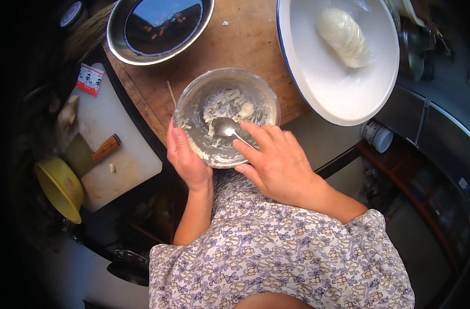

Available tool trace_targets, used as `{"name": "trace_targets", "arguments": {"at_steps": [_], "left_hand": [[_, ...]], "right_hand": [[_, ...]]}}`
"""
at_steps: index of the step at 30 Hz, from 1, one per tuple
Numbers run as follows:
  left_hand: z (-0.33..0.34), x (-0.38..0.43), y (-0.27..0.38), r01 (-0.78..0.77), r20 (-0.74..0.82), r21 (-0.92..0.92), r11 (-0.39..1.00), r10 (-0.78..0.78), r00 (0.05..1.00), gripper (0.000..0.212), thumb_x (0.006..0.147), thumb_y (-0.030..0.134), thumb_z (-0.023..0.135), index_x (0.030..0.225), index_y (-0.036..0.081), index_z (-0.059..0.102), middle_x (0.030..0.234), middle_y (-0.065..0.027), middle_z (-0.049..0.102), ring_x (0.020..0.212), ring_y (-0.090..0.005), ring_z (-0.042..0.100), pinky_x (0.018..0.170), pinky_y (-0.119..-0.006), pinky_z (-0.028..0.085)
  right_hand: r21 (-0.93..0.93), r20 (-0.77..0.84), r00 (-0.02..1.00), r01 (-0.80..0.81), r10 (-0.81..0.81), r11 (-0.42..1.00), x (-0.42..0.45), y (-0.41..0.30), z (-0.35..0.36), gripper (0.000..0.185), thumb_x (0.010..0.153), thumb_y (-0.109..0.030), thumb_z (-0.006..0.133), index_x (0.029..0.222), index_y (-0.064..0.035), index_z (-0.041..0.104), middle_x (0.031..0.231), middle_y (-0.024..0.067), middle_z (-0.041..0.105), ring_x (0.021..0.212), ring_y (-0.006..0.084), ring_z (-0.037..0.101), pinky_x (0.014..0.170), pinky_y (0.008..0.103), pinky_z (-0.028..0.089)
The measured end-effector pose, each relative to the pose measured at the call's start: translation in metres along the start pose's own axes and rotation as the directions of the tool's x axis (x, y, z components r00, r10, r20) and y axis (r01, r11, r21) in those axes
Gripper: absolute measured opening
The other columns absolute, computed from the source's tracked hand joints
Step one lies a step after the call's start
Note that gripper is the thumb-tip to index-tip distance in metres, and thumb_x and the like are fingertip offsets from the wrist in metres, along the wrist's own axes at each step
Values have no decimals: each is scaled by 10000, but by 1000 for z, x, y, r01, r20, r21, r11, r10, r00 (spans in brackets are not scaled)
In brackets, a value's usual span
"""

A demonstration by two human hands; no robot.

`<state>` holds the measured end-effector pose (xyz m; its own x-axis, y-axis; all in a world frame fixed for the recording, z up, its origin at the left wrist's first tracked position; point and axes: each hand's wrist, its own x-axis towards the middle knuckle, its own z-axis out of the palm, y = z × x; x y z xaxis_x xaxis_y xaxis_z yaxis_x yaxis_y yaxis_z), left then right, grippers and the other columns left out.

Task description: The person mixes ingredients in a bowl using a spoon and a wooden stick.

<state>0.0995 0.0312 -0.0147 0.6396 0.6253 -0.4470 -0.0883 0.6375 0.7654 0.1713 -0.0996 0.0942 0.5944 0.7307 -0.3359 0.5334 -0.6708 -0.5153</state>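
Note:
My left hand [188,160] grips the left side of a metal mixing bowl [271,104], thumb over the rim. Sticky, lumpy dough [227,103] clings to the bottom and walls of this bowl. Held in my right hand [279,162] is a metal spoon [224,126], its head down against the dough near the middle. The lower fingers of that hand lie close to the bowl's near rim; whether they touch it I cannot tell. Beneath the bowl is the near part of a wooden table [242,42].
A white enamel basin [335,92] at right holds a wrapped pale dough roll [345,38]. Far left stands a steel bowl [161,58] of dark liquid with several nuts. A cutting board [130,162] bears a cleaver [105,148], garlic [112,168], ginger [68,114] and a packet [90,80], beside a yellow bowl [59,189].

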Motion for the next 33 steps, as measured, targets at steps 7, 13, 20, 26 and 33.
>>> {"name": "trace_targets", "arguments": {"at_steps": [7, 13, 20, 26, 33], "left_hand": [[-15, -4, -1, 12, -97, 10, 1000, -11, 995, 432, 1040, 240, 345, 1320, -76, 439, 1235, -163, 570, 1107, -207, 574, 961, -322, 449], [-28, -10, -2, 19, -94, -33, 999, -22, 995, 434, 1030, 220, 359, 1331, -85, 426, 1258, -175, 558, 1132, -218, 561, 989, -325, 427], [-38, -10, -3, 66, -44, -83, 994, -70, 997, 440, 1031, 215, 355, 1351, -83, 399, 1292, -170, 533, 1167, -221, 540, 1013, -336, 414], [-48, -5, 4, 31, 83, -14, 999, -30, 996, 450, 1026, 215, 348, 1354, -89, 397, 1307, -174, 522, 1197, -222, 514, 1040, -334, 380], [-52, 0, 9, 54, 142, 50, 997, -60, 988, 461, 1028, 220, 324, 1351, -101, 394, 1330, -179, 502, 1231, -228, 483, 1064, -339, 347]], "right_hand": [[57, -253, 966, 72, -56, 996, 82, 21, -27, 137, 883, -123, 590, 984, -34, 615, 943, 165, 573, 788, 365, 617, 714, 438, 507], [-48, -591, 807, -19, -13, 999, 190, 72, 31, 134, 864, -78, 576, 977, -25, 528, 988, 224, 524, 812, 448, 570, 741, 503, 481], [83, -547, 811, -194, 208, 977, 210, 100, 33, 241, 767, -99, 720, 892, 16, 548, 969, 239, 534, 896, 408, 540, 803, 446, 463], [123, -533, 801, -247, 274, 961, 215, 100, 31, 204, 775, -148, 716, 809, 27, 616, 893, 240, 605, 857, 400, 591, 781, 447, 482], [217, -440, 808, -328, 392, 919, 199, 87, 16, 213, 796, -169, 694, 854, 30, 648, 838, 206, 659, 798, 345, 641, 732, 404, 506]]}}
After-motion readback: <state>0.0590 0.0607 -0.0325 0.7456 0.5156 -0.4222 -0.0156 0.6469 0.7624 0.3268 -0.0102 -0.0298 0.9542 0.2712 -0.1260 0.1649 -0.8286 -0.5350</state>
